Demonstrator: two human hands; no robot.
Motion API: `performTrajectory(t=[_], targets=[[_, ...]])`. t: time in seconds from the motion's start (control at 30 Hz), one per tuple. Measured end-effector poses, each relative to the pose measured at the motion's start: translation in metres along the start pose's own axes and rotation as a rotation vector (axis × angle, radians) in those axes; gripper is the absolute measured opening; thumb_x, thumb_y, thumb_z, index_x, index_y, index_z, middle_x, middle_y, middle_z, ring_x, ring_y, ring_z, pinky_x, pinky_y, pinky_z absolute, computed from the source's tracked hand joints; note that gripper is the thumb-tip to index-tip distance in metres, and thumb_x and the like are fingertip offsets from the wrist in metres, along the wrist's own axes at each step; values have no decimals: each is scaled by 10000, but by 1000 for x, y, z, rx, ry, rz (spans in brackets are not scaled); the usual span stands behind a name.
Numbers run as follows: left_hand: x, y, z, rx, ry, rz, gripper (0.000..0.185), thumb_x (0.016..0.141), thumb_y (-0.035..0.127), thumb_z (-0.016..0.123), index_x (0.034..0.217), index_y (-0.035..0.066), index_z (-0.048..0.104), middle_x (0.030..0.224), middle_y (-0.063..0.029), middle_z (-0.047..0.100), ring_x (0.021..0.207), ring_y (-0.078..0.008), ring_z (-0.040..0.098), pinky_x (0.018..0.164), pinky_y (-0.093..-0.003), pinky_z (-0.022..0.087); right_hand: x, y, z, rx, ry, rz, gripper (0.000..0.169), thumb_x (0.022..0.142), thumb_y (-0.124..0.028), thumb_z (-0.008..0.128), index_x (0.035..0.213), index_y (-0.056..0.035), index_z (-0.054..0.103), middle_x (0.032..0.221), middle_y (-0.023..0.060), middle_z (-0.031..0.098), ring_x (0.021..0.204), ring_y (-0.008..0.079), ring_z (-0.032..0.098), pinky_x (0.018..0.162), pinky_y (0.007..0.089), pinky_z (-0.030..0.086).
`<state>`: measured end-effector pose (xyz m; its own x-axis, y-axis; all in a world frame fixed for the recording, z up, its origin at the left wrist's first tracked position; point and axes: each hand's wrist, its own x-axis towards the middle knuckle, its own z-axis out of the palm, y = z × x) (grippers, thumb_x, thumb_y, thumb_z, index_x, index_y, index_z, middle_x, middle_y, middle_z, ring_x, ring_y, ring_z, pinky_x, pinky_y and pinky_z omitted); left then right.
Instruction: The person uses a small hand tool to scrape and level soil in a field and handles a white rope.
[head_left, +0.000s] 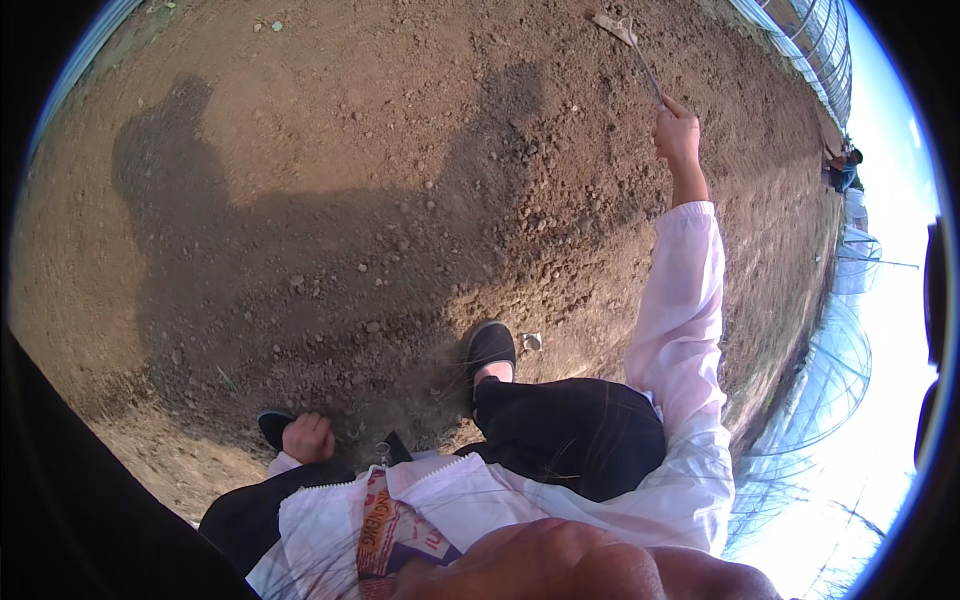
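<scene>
At the upper right, my right hand grips the thin handle of a hand hoe. The arm is stretched far forward. The hoe's flat, pale head is against or just over the loose brown soil; contact cannot be made out. My left hand is low at the left, its fingers curled into a fist beside my left shoe. Nothing shows in that fist, though its inner side is hidden. Between my hands, my right shoe rests on the ground.
A small pale square piece lies beside my right shoe. Small stones and clods cover the ground, with my shadow across it. Plastic-covered greenhouse frames line the right edge, with more hoops lower down. Another person crouches far off.
</scene>
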<state>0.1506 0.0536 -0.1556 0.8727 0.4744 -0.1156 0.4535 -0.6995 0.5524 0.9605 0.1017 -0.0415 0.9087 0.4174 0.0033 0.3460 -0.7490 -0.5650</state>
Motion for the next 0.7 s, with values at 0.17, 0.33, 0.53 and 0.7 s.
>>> performTrajectory(t=[0.17,0.33,0.53,0.7], targets=[[4,-6,4,21,-12,55,153,660,133,687,780,103,598,753,-70,538,696,-261,610,526,-399,492,44,30,-4,34,-54,122,382,1020,-264,561,1378,-157,638,657,57,635,484,161,581,469,334,465],[-7,-7,9,25,10,36,158,661,132,689,775,98,586,760,-74,538,703,-267,607,539,-405,497,-52,1,-9,200,-168,100,404,1040,-265,563,1424,-142,596,582,12,534,426,126,485,380,318,387],[-5,-7,10,37,34,52,161,656,130,690,769,100,579,755,-75,529,705,-270,600,548,-404,500,-258,40,-58,-114,-114,-84,398,1029,-123,558,1424,-100,602,716,95,665,523,79,478,494,310,404],[-3,-6,10,55,35,52,172,644,127,694,768,103,577,763,-75,528,709,-271,599,541,-406,494,-309,65,-71,-111,-47,-47,385,1023,-106,549,1400,-71,620,641,74,635,477,78,435,460,314,373]])
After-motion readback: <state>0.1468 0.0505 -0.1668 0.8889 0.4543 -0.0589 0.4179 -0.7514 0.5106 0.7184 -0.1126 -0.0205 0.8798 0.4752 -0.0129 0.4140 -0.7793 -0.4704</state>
